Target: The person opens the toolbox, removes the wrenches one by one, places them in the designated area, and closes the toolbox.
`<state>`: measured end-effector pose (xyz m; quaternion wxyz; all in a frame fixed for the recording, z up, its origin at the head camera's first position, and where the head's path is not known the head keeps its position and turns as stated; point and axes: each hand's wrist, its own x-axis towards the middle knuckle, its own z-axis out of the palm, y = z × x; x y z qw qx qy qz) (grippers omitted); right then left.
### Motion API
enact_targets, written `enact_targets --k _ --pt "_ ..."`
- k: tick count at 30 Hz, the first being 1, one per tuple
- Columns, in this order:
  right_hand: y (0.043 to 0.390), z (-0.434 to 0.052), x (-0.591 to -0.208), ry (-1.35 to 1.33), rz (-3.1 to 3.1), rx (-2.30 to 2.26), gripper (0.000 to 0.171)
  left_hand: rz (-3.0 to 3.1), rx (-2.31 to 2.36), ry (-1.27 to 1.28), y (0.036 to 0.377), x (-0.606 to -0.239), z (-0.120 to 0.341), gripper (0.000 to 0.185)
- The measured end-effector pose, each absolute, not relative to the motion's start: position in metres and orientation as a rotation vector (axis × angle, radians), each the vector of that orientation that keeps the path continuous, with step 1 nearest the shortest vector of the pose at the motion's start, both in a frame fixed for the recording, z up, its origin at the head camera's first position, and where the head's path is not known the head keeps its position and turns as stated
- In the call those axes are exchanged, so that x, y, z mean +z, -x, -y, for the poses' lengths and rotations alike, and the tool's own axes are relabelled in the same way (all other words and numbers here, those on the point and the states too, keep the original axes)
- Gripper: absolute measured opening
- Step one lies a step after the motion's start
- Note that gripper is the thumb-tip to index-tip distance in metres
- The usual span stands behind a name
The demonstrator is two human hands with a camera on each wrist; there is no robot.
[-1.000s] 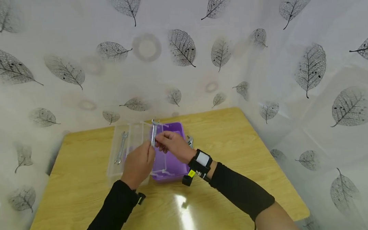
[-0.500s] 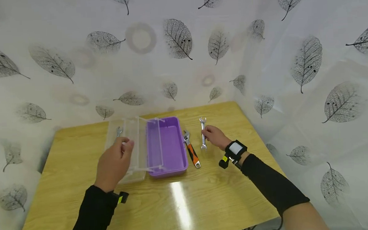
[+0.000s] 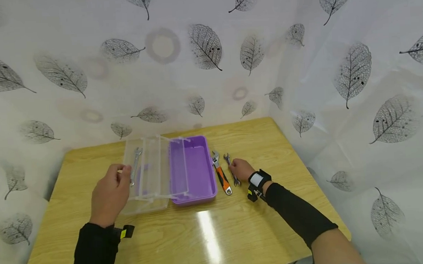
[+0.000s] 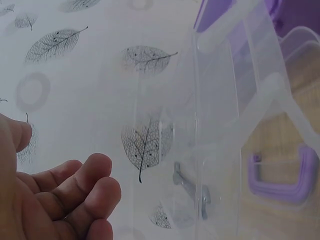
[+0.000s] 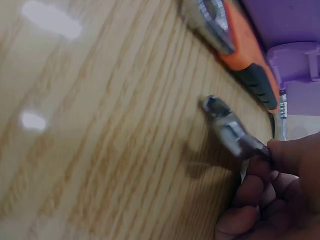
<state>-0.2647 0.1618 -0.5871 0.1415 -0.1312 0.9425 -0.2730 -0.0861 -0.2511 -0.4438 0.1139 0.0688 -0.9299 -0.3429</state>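
Note:
My right hand [image 3: 242, 169] pinches a small silver open-end wrench [image 3: 236, 180] by its shank, low over the table. In the right wrist view one end of that wrench [image 5: 230, 131] sticks out past the thumb, with its shadow beneath. An adjustable wrench [image 3: 221, 175] with an orange and black handle lies between this hand and the purple box [image 3: 200, 168]. The left hand [image 3: 109, 195] is raised by the clear tray lid [image 3: 151, 162], fingers loosely curled and holding nothing. Another silver wrench [image 3: 136, 163] lies in the lid's left compartment; it also shows in the left wrist view.
The purple box and the clear lid beside it stand on a wood-grain table [image 3: 166, 240]. A purple handle [image 4: 282, 187] shows through the clear plastic in the left wrist view. Behind the table hangs a white sheet [image 3: 124, 80] with leaf prints.
The right hand has carried the wrench from above the box to the right, then lowered it beside the adjustable wrench. The left hand has let go of it and drawn back left.

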Motion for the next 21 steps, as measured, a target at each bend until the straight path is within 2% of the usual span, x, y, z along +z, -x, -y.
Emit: enact_targets --k 5,9,15,21 --pt "0.262 -0.154 -0.58 0.662 -2.89 -0.12 0.023 2.737 -0.964 -0.181 0.093 -0.433 0.27 0.063" --pt "0.259 -0.15 -0.592 0.822 -2.998 0.376 0.016 2.728 -0.945 -0.102 0.106 -0.425 0.286 0.067" --pt "0.248 -0.142 -0.591 0.739 -2.962 0.5 0.019 2.792 -0.828 0.032 0.132 -0.419 0.299 0.072" --pt "0.248 -0.128 -0.564 0.687 -2.798 0.567 0.028 2.855 -0.618 0.11 0.151 -0.42 0.311 0.072"
